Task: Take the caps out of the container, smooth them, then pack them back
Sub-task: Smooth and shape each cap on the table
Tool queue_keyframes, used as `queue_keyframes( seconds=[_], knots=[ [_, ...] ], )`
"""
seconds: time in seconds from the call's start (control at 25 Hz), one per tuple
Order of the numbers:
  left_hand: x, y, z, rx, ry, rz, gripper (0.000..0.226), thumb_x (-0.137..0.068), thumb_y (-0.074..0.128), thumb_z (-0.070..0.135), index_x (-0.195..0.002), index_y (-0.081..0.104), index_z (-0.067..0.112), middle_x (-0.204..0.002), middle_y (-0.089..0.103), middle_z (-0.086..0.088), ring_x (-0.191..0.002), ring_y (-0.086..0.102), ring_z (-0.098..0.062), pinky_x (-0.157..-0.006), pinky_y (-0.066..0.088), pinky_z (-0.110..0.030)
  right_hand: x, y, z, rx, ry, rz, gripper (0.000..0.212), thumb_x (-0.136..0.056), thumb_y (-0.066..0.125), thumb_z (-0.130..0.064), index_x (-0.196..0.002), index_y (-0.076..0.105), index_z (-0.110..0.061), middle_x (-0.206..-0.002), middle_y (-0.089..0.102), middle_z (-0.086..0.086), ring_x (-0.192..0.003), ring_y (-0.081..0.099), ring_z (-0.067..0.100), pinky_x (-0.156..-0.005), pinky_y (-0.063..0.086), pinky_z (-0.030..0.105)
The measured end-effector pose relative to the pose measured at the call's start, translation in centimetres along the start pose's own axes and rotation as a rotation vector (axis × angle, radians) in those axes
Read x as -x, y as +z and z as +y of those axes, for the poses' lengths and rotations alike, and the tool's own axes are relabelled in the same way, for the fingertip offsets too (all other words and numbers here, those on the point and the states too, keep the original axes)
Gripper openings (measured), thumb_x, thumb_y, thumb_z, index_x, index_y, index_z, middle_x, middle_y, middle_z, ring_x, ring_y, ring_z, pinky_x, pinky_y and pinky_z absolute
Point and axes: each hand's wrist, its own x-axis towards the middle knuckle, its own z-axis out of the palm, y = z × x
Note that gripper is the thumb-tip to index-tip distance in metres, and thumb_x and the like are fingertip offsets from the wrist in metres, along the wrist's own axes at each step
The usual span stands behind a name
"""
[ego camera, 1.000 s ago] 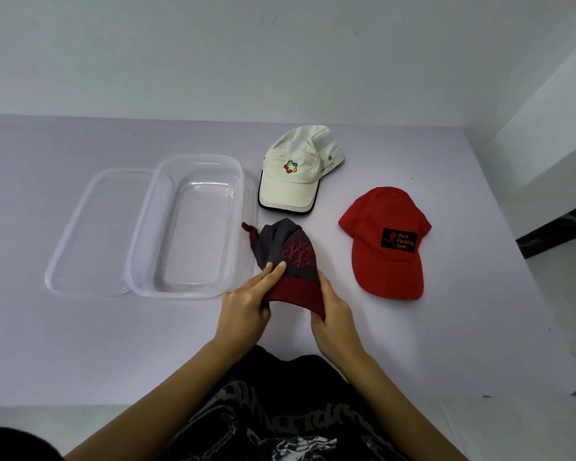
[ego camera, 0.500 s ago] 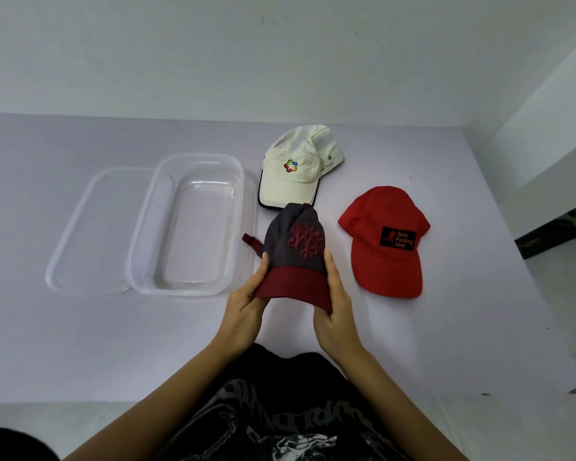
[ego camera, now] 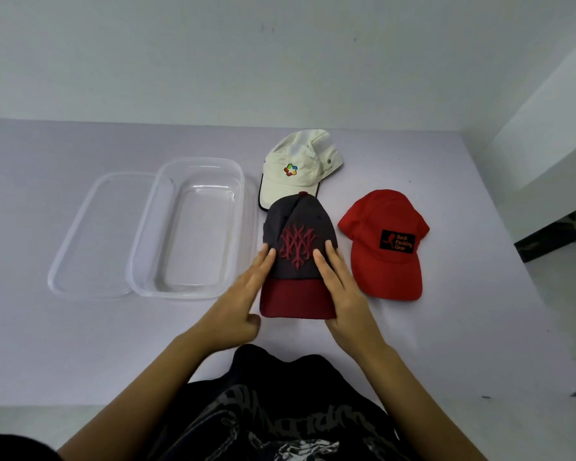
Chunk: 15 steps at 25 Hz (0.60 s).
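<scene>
The grey-and-maroon cap (ego camera: pixel 298 257), crumpled a second ago, now lies flat on the desk (ego camera: pixel 80 344) beside the empty container (ego camera: pixel 193 224); left hand (ego camera: pixel 243 294) and right hand (ego camera: pixel 341 291) press it open-palmed, grip released. Smoothing nearly complete.

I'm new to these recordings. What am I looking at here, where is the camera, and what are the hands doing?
There is no machine: a camera worn on a person's head looks down at their own two bare hands. On the pale table lie an empty clear plastic container, its clear lid beside it, a cream cap with a colourful logo and a red cap with a black patch. The left hand and right hand rest flat, fingers open, on either side of a grey cap with a dark red brim, pressing rather than gripping.
</scene>
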Motion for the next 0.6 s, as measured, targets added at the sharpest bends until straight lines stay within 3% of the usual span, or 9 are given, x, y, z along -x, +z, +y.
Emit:
queue_keyframes(
  seconds=[0.08,0.16,0.24,0.32,0.4,0.52,0.6],
  knots=[
    [-1.6,-1.2,-0.1,0.17,-0.162,0.198,0.094,-0.072,0.044,-0.015,-0.15,0.014,0.029,-0.155,0.01,0.016,-0.143,0.012,0.005,-0.115,0.019,-0.016,-0.1,-0.8,0.1,0.043,-0.037,-0.036,0.084,-0.087,0.053,-0.008,-0.144,0.006,-0.045,-0.157,0.003,-0.007,-0.147,0.003,0.02,-0.115,0.017,0.033],
    [-3.7,-2.7,0.0,0.484,-0.398,0.351,0.063,-0.092,0.044,0.004,-0.149,0.024,0.021,-0.156,0.023,0.006,-0.144,0.023,-0.012,-0.115,0.022,-0.029,-0.3,-1.2,-0.5,0.085,-0.092,-0.061,0.082,-0.087,0.053,-0.009,-0.145,0.008,-0.045,-0.157,0.003,-0.006,-0.147,0.001,0.02,-0.114,0.013,0.03],
    [-6.2,-4.0,0.2,0.802,-0.547,0.233,0.052,-0.098,0.036,0.043,-0.144,0.037,0.019,-0.15,0.04,-0.006,-0.138,0.037,-0.021,-0.115,0.027,-0.037,-0.3,-1.0,-0.9,0.123,-0.136,-0.091,0.086,-0.087,0.056,-0.005,-0.144,0.007,-0.045,-0.157,0.003,-0.007,-0.147,0.0,0.02,-0.111,0.015,0.03],
    [-8.0,-5.5,0.9,0.851,-0.609,0.094,0.06,-0.092,0.033,0.061,-0.126,0.057,0.018,-0.127,0.062,-0.007,-0.119,0.057,-0.02,-0.103,0.042,-0.037,-0.1,-0.6,-0.9,0.143,-0.141,-0.108,0.094,-0.085,0.057,0.002,-0.143,0.002,-0.049,-0.156,-0.001,-0.009,-0.146,-0.002,0.019,-0.107,0.026,0.033],
    [-8.6,-5.8,1.4,0.843,-0.632,0.038,0.05,-0.093,0.041,0.054,-0.115,0.063,0.016,-0.116,0.068,-0.005,-0.106,0.063,-0.017,-0.09,0.049,-0.032,0.1,-0.2,-0.6,0.167,-0.105,-0.124,0.103,-0.083,0.055,0.009,-0.141,-0.003,-0.053,-0.155,-0.01,-0.017,-0.146,-0.008,0.014,-0.103,0.036,0.034],
    [-8.7,-5.0,1.0,0.969,-0.583,0.146,0.037,-0.096,0.048,0.038,-0.108,0.068,0.01,-0.108,0.072,-0.008,-0.1,0.067,-0.018,-0.091,0.05,-0.032,0.4,-0.2,0.0,0.2,-0.049,-0.258,0.114,-0.077,0.049,0.016,-0.136,-0.013,-0.059,-0.15,-0.025,-0.026,-0.144,-0.014,0.006,-0.092,0.045,0.024],
    [-8.8,-4.7,0.7,0.912,-0.544,0.241,0.035,-0.095,0.051,0.036,-0.099,0.071,0.008,-0.1,0.074,-0.009,-0.094,0.068,-0.02,-0.088,0.051,-0.032,0.3,-0.8,1.0,0.113,0.052,-0.353,0.112,-0.073,0.042,0.018,-0.137,-0.01,-0.057,-0.151,-0.018,-0.027,-0.144,-0.008,0.003,-0.09,0.048,0.025]
  ],
)
